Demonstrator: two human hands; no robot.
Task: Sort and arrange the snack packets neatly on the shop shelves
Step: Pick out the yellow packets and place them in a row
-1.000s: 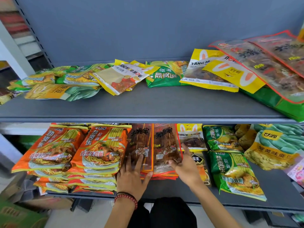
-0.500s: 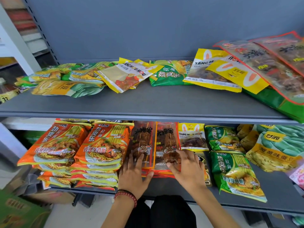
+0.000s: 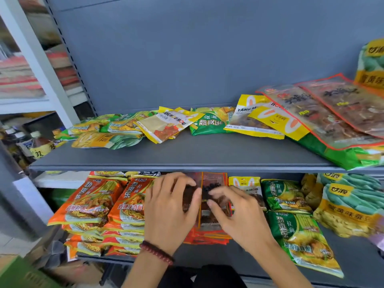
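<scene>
Red-edged clear skewer packets point(image 3: 211, 224) lie stacked at the middle of the lower shelf point(image 3: 353, 258). My left hand point(image 3: 171, 210), with a bead bracelet on its wrist, is spread over the left packet with bent fingers. My right hand point(image 3: 239, 215) has its curled fingertips on the right packet. Neither hand has a packet lifted. Two stacks of orange noodle packets point(image 3: 91, 204) sit left of my hands. A yellow packet point(image 3: 244, 182) and green noodle packets point(image 3: 299, 235) lie to the right.
On the upper shelf point(image 3: 187, 155) loose packets lie along the back: green-yellow ones point(image 3: 108, 140), a yellow one point(image 3: 170, 125), a green one point(image 3: 209, 122) and large clear packets point(image 3: 311, 113). Bean snack bags point(image 3: 349, 206) fill the lower right. A bottle point(image 3: 40, 146) stands at far left.
Both hands lay flat on the front of the skewer packets; now they have slid further back over them with fingers curled. My view has tilted upward.
</scene>
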